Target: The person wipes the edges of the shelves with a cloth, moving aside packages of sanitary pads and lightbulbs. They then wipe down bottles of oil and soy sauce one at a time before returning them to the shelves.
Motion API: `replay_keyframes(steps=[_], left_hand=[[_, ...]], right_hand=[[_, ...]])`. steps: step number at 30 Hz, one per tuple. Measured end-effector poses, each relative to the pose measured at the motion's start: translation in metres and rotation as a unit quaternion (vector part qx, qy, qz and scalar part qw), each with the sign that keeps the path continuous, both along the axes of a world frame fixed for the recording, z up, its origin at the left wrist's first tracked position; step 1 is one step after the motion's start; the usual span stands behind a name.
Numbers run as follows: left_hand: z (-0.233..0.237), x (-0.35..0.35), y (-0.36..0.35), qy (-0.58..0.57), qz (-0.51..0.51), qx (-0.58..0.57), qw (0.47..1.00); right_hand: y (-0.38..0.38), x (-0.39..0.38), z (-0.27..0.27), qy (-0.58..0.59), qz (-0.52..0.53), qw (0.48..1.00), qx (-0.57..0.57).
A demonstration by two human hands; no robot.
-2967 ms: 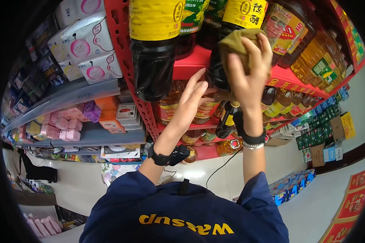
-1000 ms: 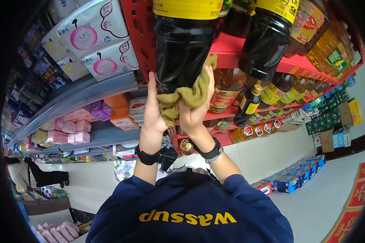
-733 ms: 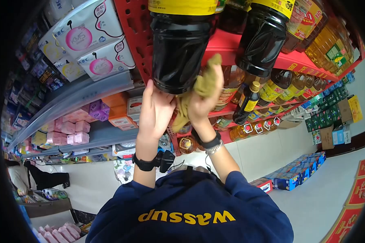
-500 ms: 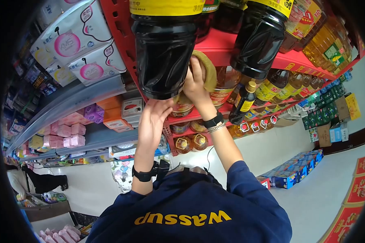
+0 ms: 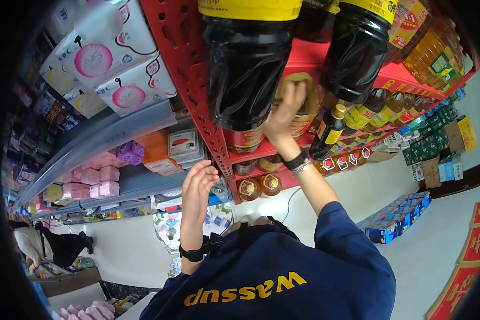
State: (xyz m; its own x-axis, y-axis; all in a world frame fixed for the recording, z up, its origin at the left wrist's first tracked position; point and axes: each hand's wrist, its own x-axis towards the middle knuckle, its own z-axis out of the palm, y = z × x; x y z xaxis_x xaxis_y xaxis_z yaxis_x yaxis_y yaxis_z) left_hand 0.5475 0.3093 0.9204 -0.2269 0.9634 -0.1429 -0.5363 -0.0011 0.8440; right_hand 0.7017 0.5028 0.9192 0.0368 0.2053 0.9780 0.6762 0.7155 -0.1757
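Observation:
My right hand (image 5: 285,117) is raised at the red shelf, its fingers laid over an olive-yellow cloth (image 5: 296,80); the fingers are slightly blurred and the thumb's grip is hidden. Just left of it, a large dark bottle with a yellow label (image 5: 248,74) stands in the foreground on the upper shelf. A smaller dark bottle with a gold cap (image 5: 329,133) is to the right of my wrist. My left hand (image 5: 197,184) hovers lower left, beside the shelf's perforated post, with loosely bent fingers and nothing in it.
Red shelves (image 5: 400,77) carry oil bottles (image 5: 434,56) and another dark bottle (image 5: 357,58). At left, a grey shelf (image 5: 112,141) holds white packs (image 5: 93,58) and pink packs (image 5: 104,181). Blue boxes (image 5: 397,216) sit on the floor. Another person (image 5: 53,245) is at far left.
My left hand has dropped away from the base of the large dark bottle. My right hand has shifted right with the cloth, and the view has turned slightly.

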Motion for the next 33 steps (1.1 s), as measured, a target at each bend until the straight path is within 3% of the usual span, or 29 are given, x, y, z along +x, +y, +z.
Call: replay_keyframes(steps=[1, 3, 4, 5, 6, 7, 9, 13, 15, 17, 19, 21, 22, 23, 26, 29, 33], left_hand=[[-0.002, -0.001, -0.002, 0.0, 0.001, -0.003, 1.0], [-0.005, -0.003, -0.006, -0.008, 0.003, -0.009, 1.0], [-0.005, -0.002, -0.009, -0.009, 0.005, -0.012, 1.0], [-0.004, -0.001, -0.009, -0.007, 0.0, -0.007, 1.0], [-0.003, -0.001, -0.01, -0.003, -0.005, -0.003, 1.0], [-0.003, -0.001, -0.011, -0.002, -0.004, -0.007, 1.0], [-0.002, 0.001, -0.015, 0.002, -0.003, -0.002, 1.0], [-0.012, -0.001, -0.023, -0.013, -0.002, -0.006, 1.0], [-0.023, -0.002, -0.025, -0.025, 0.006, -0.016, 1.0], [-0.031, -0.001, -0.027, -0.05, 0.006, -0.033, 0.998], [-0.036, 0.001, -0.03, -0.054, 0.008, -0.04, 0.998], [-0.035, 0.003, -0.033, -0.045, 0.008, -0.056, 0.997], [-0.038, 0.002, -0.034, -0.047, 0.003, -0.058, 0.997], [-0.04, 0.002, -0.035, -0.046, 0.007, -0.062, 0.997], [-0.045, 0.001, -0.036, -0.045, 0.007, -0.07, 0.997], [-0.048, 0.002, -0.04, -0.033, 0.021, -0.08, 0.996], [-0.054, 0.001, -0.043, -0.029, 0.046, -0.099, 0.994]], right_hand=[[-0.005, -0.013, 0.0, 0.004, 0.029, 0.999, 0.019], [-0.024, -0.029, -0.002, 0.006, 0.286, 0.946, -0.152], [-0.022, -0.036, -0.016, 0.006, 0.288, 0.945, -0.156], [-0.014, -0.042, -0.041, -0.135, 0.187, 0.969, -0.094], [-0.012, -0.046, -0.049, -0.271, 0.08, 0.959, -0.028], [-0.006, -0.043, -0.055, -0.27, 0.082, 0.959, -0.032], [-0.007, -0.026, -0.039, -0.154, 0.193, 0.969, -0.015], [-0.033, 0.026, -0.006, 0.097, 0.102, 0.982, -0.128], [-0.044, 0.05, -0.026, 0.169, 0.145, 0.962, -0.155], [-0.058, 0.06, -0.055, 0.261, 0.132, 0.943, -0.161], [-0.07, 0.06, -0.081, 0.263, 0.087, 0.94, -0.198], [-0.076, 0.049, -0.1, 0.331, 0.119, 0.883, -0.312], [-0.072, 0.044, -0.112, 0.298, 0.071, 0.894, -0.327], [-0.066, 0.038, -0.124, 0.314, 0.092, 0.882, -0.339], [-0.044, 0.025, -0.153, 0.166, 0.047, 0.91, -0.377], [-0.029, 0.015, -0.206, 0.057, 0.045, 0.899, -0.431], [-0.035, 0.016, -0.211, 0.006, 0.027, 0.9, -0.435]])
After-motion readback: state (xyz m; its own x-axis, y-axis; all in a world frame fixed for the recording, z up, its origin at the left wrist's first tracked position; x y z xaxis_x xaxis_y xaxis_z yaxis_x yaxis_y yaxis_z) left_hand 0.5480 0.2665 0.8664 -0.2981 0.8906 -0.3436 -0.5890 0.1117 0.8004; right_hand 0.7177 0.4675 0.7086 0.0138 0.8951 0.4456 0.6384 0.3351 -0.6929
